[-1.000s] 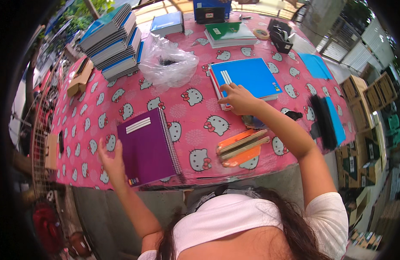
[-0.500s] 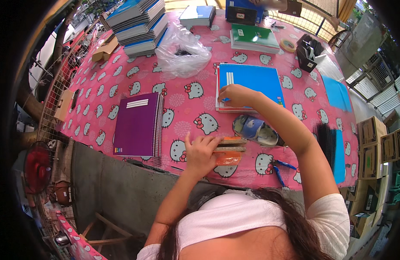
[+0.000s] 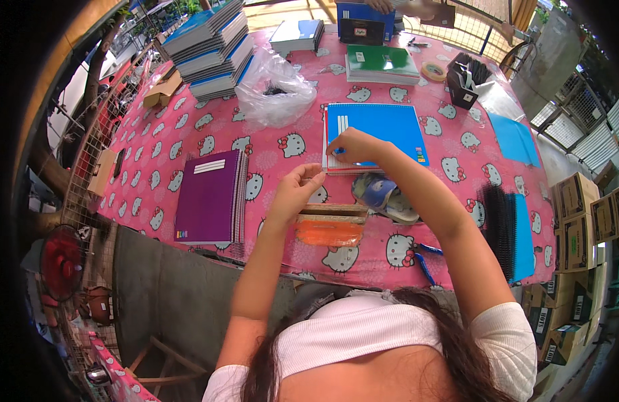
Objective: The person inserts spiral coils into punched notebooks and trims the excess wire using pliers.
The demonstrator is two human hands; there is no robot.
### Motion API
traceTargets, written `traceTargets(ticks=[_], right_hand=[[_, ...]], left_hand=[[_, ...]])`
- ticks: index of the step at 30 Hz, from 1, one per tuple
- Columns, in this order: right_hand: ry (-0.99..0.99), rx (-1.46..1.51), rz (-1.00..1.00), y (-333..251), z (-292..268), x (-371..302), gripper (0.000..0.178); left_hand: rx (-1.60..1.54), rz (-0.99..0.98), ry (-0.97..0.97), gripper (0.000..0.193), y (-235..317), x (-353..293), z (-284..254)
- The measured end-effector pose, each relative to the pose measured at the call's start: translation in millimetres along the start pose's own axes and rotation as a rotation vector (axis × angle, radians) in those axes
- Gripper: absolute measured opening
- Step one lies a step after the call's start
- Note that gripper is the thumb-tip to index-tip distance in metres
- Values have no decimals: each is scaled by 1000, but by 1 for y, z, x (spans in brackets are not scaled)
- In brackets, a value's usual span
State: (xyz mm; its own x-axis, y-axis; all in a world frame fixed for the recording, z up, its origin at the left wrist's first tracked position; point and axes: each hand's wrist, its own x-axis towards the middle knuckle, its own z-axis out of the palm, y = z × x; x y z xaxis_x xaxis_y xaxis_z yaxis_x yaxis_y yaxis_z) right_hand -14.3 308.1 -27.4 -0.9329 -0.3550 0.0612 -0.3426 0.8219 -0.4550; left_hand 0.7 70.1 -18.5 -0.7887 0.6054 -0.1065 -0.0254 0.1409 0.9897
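Note:
A blue spiral notebook (image 3: 383, 127) lies on top of a small stack, with red and white edges showing beneath it. My right hand (image 3: 360, 147) is closed at the stack's left side, over the lower end of the white label lines; a small bit of blue shows among the fingers, but what they grip is hidden. Beside the lower left corner of the stack is my left hand (image 3: 297, 193), fingers bent and thumb apart, seemingly holding nothing. An orange-sided block (image 3: 331, 231) with brown strips along its top lies just below it. A patterned blue slipper-like object (image 3: 384, 195) rests under my right forearm.
Purple spiral notebooks (image 3: 205, 201) lie at left. Blue-handled pliers (image 3: 424, 264) sit near the front edge. Black spiral coils (image 3: 500, 231) lie on blue sheets at right. Farther back are a plastic bag (image 3: 276, 94), tall notebook piles (image 3: 215, 63), green notebooks (image 3: 383, 63) and another person's hand (image 3: 382, 5).
My left hand has left the orange-sided block and moved up to the stack's lower left corner. My right hand stays closed at the stack's left side. The whole view has shifted slightly.

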Motion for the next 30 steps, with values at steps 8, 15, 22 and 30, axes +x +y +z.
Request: traceTargets(ticks=[8, 15, 22, 30], right_hand=[[68, 91, -29, 6, 4, -8, 32], [402, 243, 98, 6, -3, -27, 30], [293, -61, 70, -99, -32, -99, 44], [993, 214, 385, -67, 8, -235, 93]], left_hand=[[83, 49, 76, 39, -13, -2, 8], [89, 86, 315, 59, -18, 6, 13], [-769, -273, 82, 55, 40, 27, 39], [-259, 350, -84, 37, 63, -38, 33]])
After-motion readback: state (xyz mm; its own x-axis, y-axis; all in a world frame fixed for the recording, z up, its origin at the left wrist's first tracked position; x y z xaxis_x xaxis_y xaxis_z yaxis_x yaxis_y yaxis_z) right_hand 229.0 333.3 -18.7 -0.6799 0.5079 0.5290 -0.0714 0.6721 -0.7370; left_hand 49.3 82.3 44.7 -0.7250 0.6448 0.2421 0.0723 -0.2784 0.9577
